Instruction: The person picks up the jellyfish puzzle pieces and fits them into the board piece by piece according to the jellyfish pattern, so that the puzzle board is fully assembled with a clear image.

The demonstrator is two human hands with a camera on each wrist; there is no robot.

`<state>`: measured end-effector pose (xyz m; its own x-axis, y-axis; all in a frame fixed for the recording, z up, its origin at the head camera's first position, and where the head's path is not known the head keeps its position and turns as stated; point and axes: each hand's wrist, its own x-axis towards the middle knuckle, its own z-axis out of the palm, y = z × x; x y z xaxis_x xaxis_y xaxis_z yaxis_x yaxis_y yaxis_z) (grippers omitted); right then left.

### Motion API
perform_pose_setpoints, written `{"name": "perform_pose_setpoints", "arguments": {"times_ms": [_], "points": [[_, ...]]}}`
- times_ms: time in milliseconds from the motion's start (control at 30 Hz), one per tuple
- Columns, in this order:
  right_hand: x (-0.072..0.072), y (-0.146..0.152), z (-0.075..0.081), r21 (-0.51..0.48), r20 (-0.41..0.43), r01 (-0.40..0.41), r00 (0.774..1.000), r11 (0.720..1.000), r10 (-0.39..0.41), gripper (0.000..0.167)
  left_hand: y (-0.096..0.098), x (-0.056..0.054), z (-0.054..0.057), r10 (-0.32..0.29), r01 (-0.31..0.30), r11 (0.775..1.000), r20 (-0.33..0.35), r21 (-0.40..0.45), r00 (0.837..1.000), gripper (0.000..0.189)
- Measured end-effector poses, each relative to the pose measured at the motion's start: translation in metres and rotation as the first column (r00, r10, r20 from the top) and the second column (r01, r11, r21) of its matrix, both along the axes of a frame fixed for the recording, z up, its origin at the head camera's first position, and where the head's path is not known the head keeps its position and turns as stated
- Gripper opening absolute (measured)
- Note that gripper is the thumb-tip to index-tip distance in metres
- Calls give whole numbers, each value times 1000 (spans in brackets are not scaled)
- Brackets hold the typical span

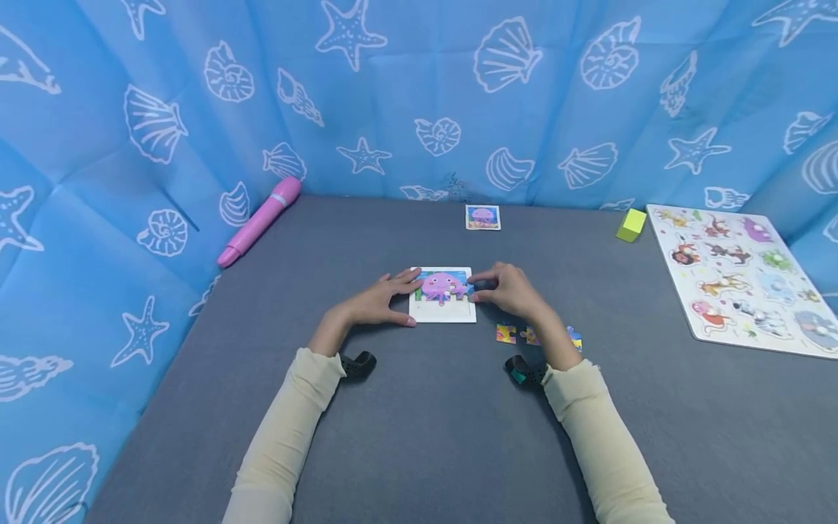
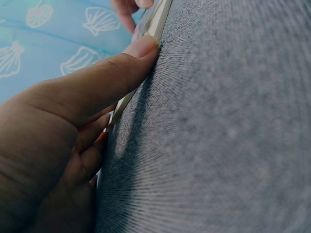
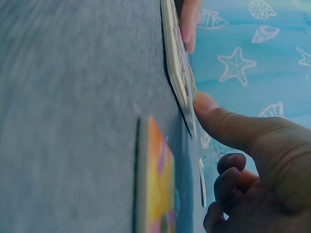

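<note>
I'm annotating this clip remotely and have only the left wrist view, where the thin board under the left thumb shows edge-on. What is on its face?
Observer: A pink sea creature on blue, partly filling a white-rimmed puzzle tray.

Operator: My view is mostly bare cloth. Are any pieces outside the tray?

Observer: Yes, loose pieces lie on the table by the right forearm.

Operator: I catch only some fingertips of the right hand. Is it handling anything?

Observer: Its thumb and index finger appear to pinch a blue piece at the tray's right edge.
</note>
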<state>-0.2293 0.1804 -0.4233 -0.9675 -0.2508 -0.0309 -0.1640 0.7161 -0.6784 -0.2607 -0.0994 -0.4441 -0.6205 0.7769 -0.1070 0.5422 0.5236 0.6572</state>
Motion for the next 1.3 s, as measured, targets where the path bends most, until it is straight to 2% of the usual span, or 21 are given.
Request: {"name": "perform_pose_setpoints", "arguments": {"times_ms": [367, 533, 633, 733, 1000, 1300], "points": [[-8, -3, -5, -44, 28, -49, 998, 998, 51, 32, 0, 0, 0, 0, 0, 1000, 15, 8, 1000, 82], [-12, -1, -5, -30, -16, -167, 986, 985, 167, 26, 0, 0, 1, 5, -5, 1000, 22, -3, 1000, 82], [-15, -2, -4, -3, -7, -237, 971, 972, 237, 26, 1, 1, 1, 1, -1, 1000, 25, -2, 1000, 82], [-18, -4, -3, 32, 5, -269, 963, 963, 269, 27, 0, 0, 1, 1, -1, 1000, 24, 3, 1000, 82], [-19, -11, 7, 189, -43, -246, 965, 951, 259, 22, 1, -1, 1, 11, -11, 1000, 20, -1, 1000, 82], [-19, -15, 5, 176, 26, -218, 976, 960, 216, 23, 2, 0, 2, 13, -13, 1000, 16, -14, 1000, 82]]}}
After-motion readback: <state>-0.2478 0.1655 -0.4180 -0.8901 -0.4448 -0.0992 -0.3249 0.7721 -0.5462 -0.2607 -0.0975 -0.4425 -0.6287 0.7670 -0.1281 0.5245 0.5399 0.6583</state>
